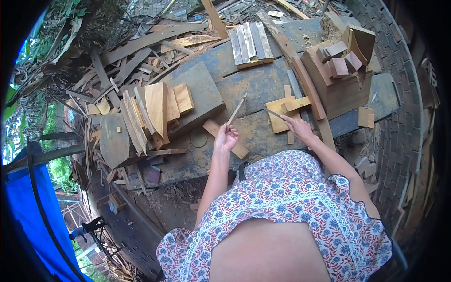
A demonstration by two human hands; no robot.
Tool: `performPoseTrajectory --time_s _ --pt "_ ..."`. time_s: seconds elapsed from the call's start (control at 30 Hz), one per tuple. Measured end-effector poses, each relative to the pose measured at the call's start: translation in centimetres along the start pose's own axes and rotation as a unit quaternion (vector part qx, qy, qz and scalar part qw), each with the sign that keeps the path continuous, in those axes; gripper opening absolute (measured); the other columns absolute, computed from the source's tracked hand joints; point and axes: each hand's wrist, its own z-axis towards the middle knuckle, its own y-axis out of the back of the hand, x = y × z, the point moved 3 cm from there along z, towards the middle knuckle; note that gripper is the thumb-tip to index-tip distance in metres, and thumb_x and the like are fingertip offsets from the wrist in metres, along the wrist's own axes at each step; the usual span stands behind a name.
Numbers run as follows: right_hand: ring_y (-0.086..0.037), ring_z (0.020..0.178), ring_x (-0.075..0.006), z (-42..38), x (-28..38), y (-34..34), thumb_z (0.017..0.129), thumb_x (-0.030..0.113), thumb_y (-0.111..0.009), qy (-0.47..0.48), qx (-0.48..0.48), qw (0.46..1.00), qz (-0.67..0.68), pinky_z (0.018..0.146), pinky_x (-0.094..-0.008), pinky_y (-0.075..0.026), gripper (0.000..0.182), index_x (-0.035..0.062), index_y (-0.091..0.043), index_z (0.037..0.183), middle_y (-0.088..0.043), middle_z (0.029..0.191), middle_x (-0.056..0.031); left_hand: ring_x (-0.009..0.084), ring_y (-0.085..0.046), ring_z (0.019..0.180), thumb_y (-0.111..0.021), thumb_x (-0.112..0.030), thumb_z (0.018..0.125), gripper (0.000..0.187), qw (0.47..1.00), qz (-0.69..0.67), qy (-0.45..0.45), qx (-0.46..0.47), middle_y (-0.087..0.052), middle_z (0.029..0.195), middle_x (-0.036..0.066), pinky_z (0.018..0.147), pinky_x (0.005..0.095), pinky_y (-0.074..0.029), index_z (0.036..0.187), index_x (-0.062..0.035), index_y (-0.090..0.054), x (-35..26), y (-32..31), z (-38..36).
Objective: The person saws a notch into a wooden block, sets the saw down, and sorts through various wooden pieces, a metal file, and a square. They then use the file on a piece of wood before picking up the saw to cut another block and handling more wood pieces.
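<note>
L hand [227, 137] closed on stick [236, 111], R hand [299, 128] closed on dark rod [274, 113].
Stick points away over bench [261, 135], L palm up, fingers curled; rod over pale blk [277, 124], R palm down, forearm angled in from R side.

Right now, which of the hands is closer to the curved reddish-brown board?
Right. The right hand is just left of the curved reddish-brown board's near end. The left hand is farther left, beyond the yellowish wood block.

Scuffed table [251, 134], slatted wood stack [251, 44], large blocks [340, 99], crossed yellowish pieces [278, 124], short plank [239, 150]
</note>
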Motion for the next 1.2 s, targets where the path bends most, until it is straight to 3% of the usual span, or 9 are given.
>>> performPoseTrajectory --time_s 0.2,0.4,0.47,0.57,0.63,0.7,0.83,1.03,1.2 --pt "-0.064 0.084 -0.0378 0.2 2.1 0.1 0.096 0.028 -0.050 0.077 0.026 0.996 0.042 0.071 -0.0495 -0.051 0.035 0.0252 -0.055 0.130 -0.067 0.088 -0.0175 0.0151 -0.057 0.069 -0.053 -0.047 0.096 0.040 0.993 0.090 -0.061 -0.037 -0.062 0.084 0.005 0.063 0.0310 -0.050 0.098 -0.0071 -0.057 -0.9 -0.7 -0.6" --pt "-0.064 0.083 -0.0377 0.9 0.6 -0.6 0.096 0.027 -0.050 -0.042 -0.002 0.999 0.016 0.073 -0.0485 -0.050 0.038 0.0266 -0.052 0.134 -0.066 0.089 -0.0188 0.0167 -0.058 0.066 -0.034 -0.061 0.097 0.059 0.973 0.221 -0.042 -0.044 -0.062 0.083 0.007 0.059 0.0310 -0.050 0.115 -0.0073 -0.049 -0.5 -0.8 -1.1" --pt "-0.064 0.084 -0.0373 -0.9 3.6 0.8 0.097 0.029 -0.049 0.066 0.047 0.991 0.108 0.073 -0.0489 -0.050 0.038 0.0273 -0.051 0.135 -0.067 0.090 -0.0181 0.0173 -0.058 0.066 -0.031 -0.060 0.097 0.059 0.975 0.212 -0.041 -0.049 -0.062 0.083 0.008 0.059 0.0316 -0.049 0.116 -0.0071 -0.049 -0.4 -0.3 -0.5" --pt "-0.064 0.085 -0.0373 -1.6 2.8 -1.2 0.097 0.029 -0.048 0.101 0.087 0.990 0.050 0.074 -0.0486 -0.051 0.038 0.0275 -0.050 0.135 -0.067 0.092 -0.0180 0.0184 -0.057 0.065 -0.028 -0.059 0.098 0.059 0.984 0.174 -0.030 -0.039 -0.061 0.083 0.008 0.058 0.0328 -0.049 0.118 -0.0068 -0.049 -0.2 0.4 0.0" --pt "-0.064 0.084 -0.0373 -1.0 2.2 -2.0 0.097 0.030 -0.048 0.083 0.048 0.994 0.054 0.074 -0.0490 -0.050 0.038 0.0280 -0.050 0.135 -0.067 0.092 -0.0178 0.0189 -0.057 0.064 -0.027 -0.058 0.099 0.059 0.989 0.145 -0.023 -0.025 -0.061 0.083 0.009 0.058 0.0335 -0.049 0.119 -0.0067 -0.049 -0.1 0.3 0.2" --pt "-0.065 0.083 -0.0371 0.0 1.4 -2.6 0.098 0.031 -0.048 -0.040 0.040 0.996 0.073 0.073 -0.0500 -0.050 0.038 0.0282 -0.051 0.135 -0.067 0.092 -0.0171 0.0193 -0.056 0.064 -0.026 -0.056 0.100 0.058 0.989 0.145 -0.019 -0.012 -0.060 0.082 0.008 0.059 0.0344 -0.049 0.117 -0.0064 -0.049 -0.2 0.1 0.0" --pt "-0.065 0.083 -0.0369 0.0 3.8 -2.0 0.098 0.031 -0.046 0.072 0.017 0.996 0.052 0.073 -0.0484 -0.051 0.038 0.0271 -0.050 0.136 -0.068 0.098 -0.0170 0.0185 -0.057 0.065 -0.029 -0.055 0.100 0.055 0.984 0.170 -0.015 -0.047 -0.061 0.083 0.009 0.059 0.0330 -0.050 0.116 -0.0068 -0.050 -0.5 -0.3 -0.7" --pt "-0.065 0.092 -0.0367 0.4 4.5 -0.5 0.098 0.030 -0.047 -0.086 0.119 0.988 -0.039 0.078 -0.0453 -0.052 0.038 0.0253 -0.050 0.136 -0.067 0.107 -0.0181 0.0139 -0.059 0.066 -0.041 -0.037 0.101 0.036 0.961 0.264 -0.061 -0.049 -0.063 0.084 0.008 0.059 0.0275 -0.050 0.111 -0.0045 -0.052 -0.7 -0.6 -1.2" --pt "-0.064 0.096 -0.0368 -1.8 4.3 3.6 0.098 0.024 -0.048 0.035 -0.160 0.978 0.133 0.082 -0.0455 -0.051 0.041 0.0223 -0.047 0.138 -0.065 0.110 -0.0183 0.0092 -0.058 0.064 -0.042 -0.030 0.100 0.030 0.917 0.370 -0.150 -0.013 -0.066 0.082 0.006 0.059 0.0240 -0.049 0.104 -0.0029 -0.055 0.1 -6.9 -3.5"
